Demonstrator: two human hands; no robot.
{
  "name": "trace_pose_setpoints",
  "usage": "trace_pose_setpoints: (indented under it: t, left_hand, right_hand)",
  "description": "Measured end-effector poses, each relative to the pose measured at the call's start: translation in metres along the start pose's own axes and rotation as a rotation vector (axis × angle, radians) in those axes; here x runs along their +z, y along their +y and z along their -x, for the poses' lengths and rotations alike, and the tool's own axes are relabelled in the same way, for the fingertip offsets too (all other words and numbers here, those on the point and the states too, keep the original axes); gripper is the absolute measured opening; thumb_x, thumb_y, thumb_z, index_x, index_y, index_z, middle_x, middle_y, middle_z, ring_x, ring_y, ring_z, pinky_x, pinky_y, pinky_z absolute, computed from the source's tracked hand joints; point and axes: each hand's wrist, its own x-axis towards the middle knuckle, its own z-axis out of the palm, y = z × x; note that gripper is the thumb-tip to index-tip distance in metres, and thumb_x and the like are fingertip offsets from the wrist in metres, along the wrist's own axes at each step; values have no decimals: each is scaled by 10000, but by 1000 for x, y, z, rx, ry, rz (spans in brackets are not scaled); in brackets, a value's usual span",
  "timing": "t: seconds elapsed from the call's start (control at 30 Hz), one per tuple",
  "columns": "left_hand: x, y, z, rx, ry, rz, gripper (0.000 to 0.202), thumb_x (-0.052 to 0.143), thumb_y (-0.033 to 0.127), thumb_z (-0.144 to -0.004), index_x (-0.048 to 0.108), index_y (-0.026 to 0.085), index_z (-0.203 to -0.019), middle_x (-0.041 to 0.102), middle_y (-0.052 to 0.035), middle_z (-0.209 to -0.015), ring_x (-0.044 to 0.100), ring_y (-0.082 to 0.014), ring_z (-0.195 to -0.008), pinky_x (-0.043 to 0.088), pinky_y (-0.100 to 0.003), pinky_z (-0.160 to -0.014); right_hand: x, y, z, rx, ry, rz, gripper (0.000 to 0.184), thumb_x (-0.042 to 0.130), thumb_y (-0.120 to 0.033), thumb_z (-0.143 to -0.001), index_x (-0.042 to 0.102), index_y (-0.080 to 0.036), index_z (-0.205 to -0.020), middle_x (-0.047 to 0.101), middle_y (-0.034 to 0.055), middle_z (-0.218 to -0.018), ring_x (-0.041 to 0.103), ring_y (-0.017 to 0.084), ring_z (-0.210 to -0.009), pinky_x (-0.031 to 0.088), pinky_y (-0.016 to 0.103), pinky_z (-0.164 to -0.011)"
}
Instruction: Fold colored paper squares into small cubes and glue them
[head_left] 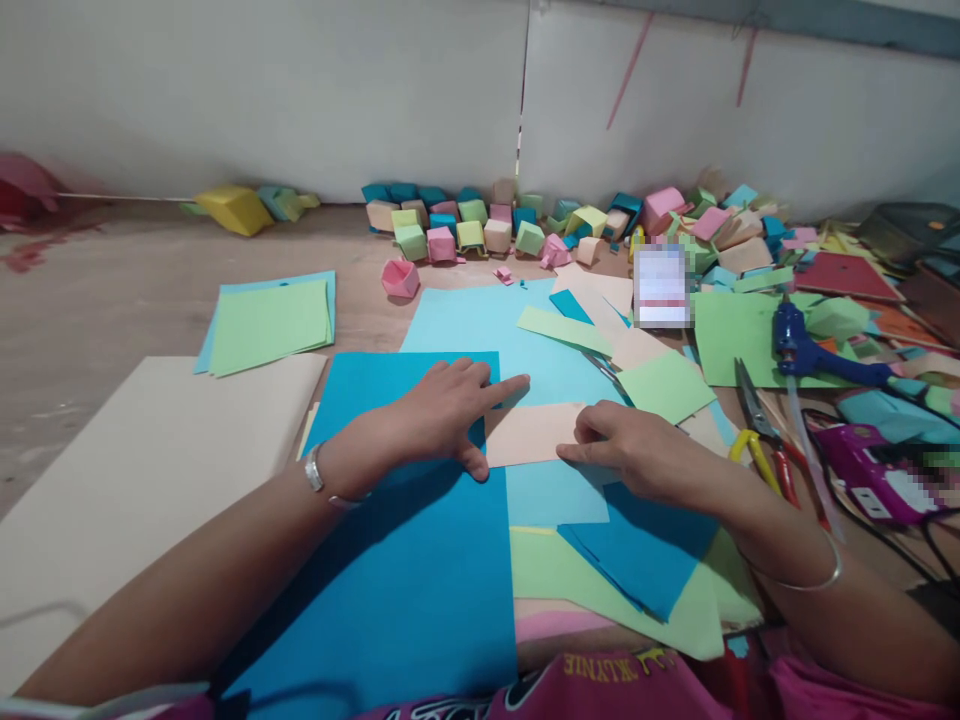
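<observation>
A small peach paper rectangle (525, 436) lies between my hands, across the right edge of a large blue sheet (420, 580) and over a light blue sheet (480, 320). My left hand (442, 410) rests palm down on the blue sheet, thumb and index finger spread apart around the peach piece's left end. At the other end, my right hand (637, 450) has its fingers curled, with the thumb on the peach paper near its lower right corner. Folded blue paper (652, 560) sits beneath my right wrist.
Several small paper cubes (457, 225) line the wall. Green sheets (270, 325) and a large beige sheet (150, 450) lie left. To the right are scissors (757, 410), a blue glue gun (802, 345), a magenta device (870, 470) with cables, and paper scraps.
</observation>
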Motion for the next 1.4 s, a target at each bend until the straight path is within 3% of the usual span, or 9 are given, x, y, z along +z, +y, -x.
trace_pose_setpoints:
  t: [0.17,0.3,0.5,0.7,0.83,0.97,1.13,1.3,1.4]
  left_hand:
    - [-16,0,4,-13,-110,87,1076,875,471,-521,341,327,-1444,552,-62,-1062,483,-243,-908,281,-252,-658]
    - [-22,14,-5,-53,-68,243,685,731,516,-722,533,226,-1311,602,-77,-1058,541,-225,-905,323,-247,-643]
    - [-8,31,-14,-213,-23,342,180,634,233,-783,675,204,-955,677,-29,-812,558,-168,-680,270,-247,-549]
    - [-9,32,-9,-210,-6,508,281,602,221,-758,598,198,-1039,663,-15,-765,563,-157,-650,300,-234,-552]
    - [-19,30,-8,-192,11,755,265,585,367,-814,612,182,-1003,621,5,-719,548,-150,-650,369,-232,-573]
    - [-20,31,-10,-237,67,986,442,523,554,-858,672,161,-995,679,-59,-862,593,-175,-740,426,-259,-622]
    - [-14,37,-8,-225,-93,1433,698,624,572,-816,485,169,-1370,629,-157,-1203,623,-244,-1018,486,-355,-855]
    - [-11,45,-7,-122,-251,1825,890,772,487,-725,356,206,-1460,618,-151,-1204,584,-267,-1123,463,-404,-933]
    - [-8,49,-8,-193,-214,1923,1031,821,447,-680,255,193,-1505,595,-159,-1210,583,-272,-1101,462,-394,-911]
  right_hand:
    - [0,0,0,14,-4,-21,424,408,-42,-890,653,-269,-1151,603,87,-955,515,193,-799,324,278,-596]
    - [1,1,0,-16,20,1,452,405,-35,-874,646,-264,-1179,618,96,-950,529,204,-799,353,282,-594]
    - [5,-9,-10,54,288,7,265,441,-158,-930,690,-198,-1012,647,134,-1030,566,214,-827,435,325,-661]
    - [15,-12,-19,65,349,91,403,631,-187,-831,592,-96,-1222,649,168,-1109,558,250,-885,449,381,-726]
    - [17,-11,-20,68,490,111,218,522,-99,-889,695,-155,-1009,665,71,-793,521,183,-729,378,323,-643]
    - [12,-16,-16,16,677,154,180,540,-80,-893,691,-173,-918,714,44,-817,551,166,-721,342,321,-621]
    - [2,-28,-8,-81,777,228,164,590,-82,-861,666,-170,-976,738,83,-1049,623,190,-814,403,339,-645]
    - [-4,-33,-6,-160,872,245,170,641,-86,-824,660,-160,-975,695,139,-1151,623,205,-845,476,343,-649]
    - [-3,-32,-6,-194,871,232,166,608,-90,-840,653,-168,-980,695,129,-1095,611,205,-858,498,337,-647]
